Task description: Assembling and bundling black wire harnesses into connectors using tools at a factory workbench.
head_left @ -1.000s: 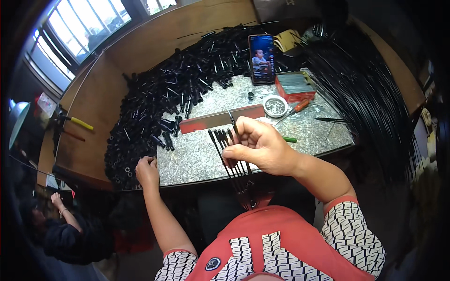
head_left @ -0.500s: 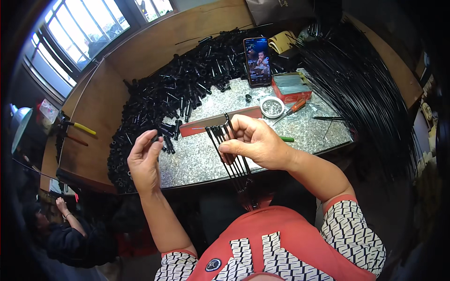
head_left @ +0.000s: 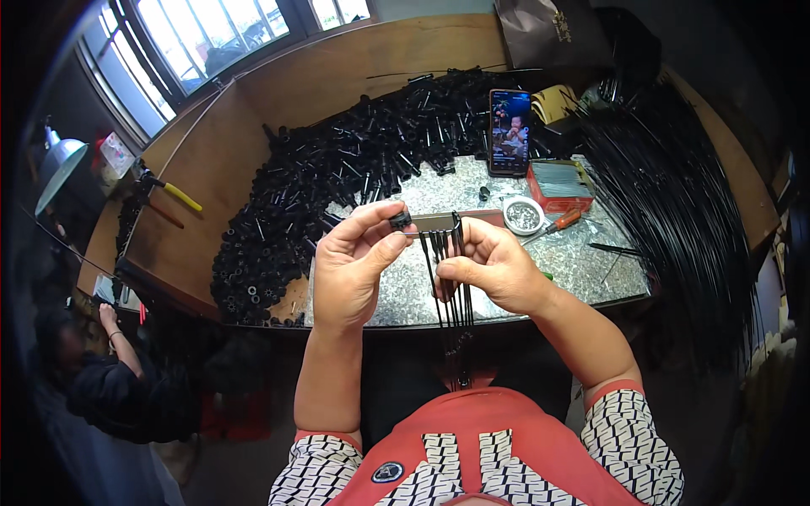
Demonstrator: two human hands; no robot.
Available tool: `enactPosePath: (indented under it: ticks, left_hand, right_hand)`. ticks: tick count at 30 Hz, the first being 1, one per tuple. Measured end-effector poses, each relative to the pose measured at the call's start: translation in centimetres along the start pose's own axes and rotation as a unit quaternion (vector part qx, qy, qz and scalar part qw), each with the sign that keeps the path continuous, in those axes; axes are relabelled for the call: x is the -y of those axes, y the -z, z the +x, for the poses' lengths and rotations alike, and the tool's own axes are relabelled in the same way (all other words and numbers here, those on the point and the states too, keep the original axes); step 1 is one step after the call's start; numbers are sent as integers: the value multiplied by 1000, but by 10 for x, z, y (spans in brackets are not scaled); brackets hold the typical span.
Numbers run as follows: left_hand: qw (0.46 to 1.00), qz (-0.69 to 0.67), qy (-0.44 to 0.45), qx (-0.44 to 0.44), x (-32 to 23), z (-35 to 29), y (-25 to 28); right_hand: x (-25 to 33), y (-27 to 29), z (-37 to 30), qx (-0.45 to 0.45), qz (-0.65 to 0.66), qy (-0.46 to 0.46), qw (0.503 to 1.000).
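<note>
My left hand (head_left: 350,266) is closed, pinching a small black cylindrical part (head_left: 401,221) between thumb and fingers. A thin metal pin (head_left: 412,235) stretches from beside those fingertips to a row of thin black strips (head_left: 456,312). My right hand (head_left: 498,266) is wrapped around these strips near their upper ends, and they hang down toward my lap. One strip end stands higher than the others. Behind my hands lies a long flat bar (head_left: 485,218) with red on it, partly hidden.
Black tubular parts (head_left: 337,156) are heaped along the back and left. A phone (head_left: 510,135) stands behind a red box of pins (head_left: 560,187), a white bowl (head_left: 523,217) and a screwdriver (head_left: 564,222). Long black rods (head_left: 666,185) cover the right. Another person (head_left: 118,371) sits lower left.
My left hand has moved right, up to the strips, and the black part now shows in its fingers. My right hand still holds the strips. The view has shifted slightly.
</note>
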State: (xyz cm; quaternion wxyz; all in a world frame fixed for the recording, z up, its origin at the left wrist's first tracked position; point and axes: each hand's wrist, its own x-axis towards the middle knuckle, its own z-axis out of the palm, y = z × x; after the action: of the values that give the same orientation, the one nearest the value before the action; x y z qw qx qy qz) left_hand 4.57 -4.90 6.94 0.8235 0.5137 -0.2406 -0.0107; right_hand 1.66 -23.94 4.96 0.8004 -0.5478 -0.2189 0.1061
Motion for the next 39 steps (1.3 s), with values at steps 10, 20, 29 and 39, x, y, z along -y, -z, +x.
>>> enactPosePath:
  ticks: [10, 20, 29, 39]
  left_hand:
    - [999, 3, -22, 32, -1, 3, -5]
    - [996, 49, -34, 67, -9, 3, -2]
    - [997, 23, -40, 58, -5, 2, -11]
    - [996, -11, -35, 77, 1, 3, -9]
  right_hand:
    - [-4, 5, 8, 11, -8, 1, 1000]
    - [-6, 3, 12, 9, 7, -6, 1000]
    - [0, -7, 9, -1, -18, -12, 1000]
    - [-3, -9, 7, -5, -35, 9, 999]
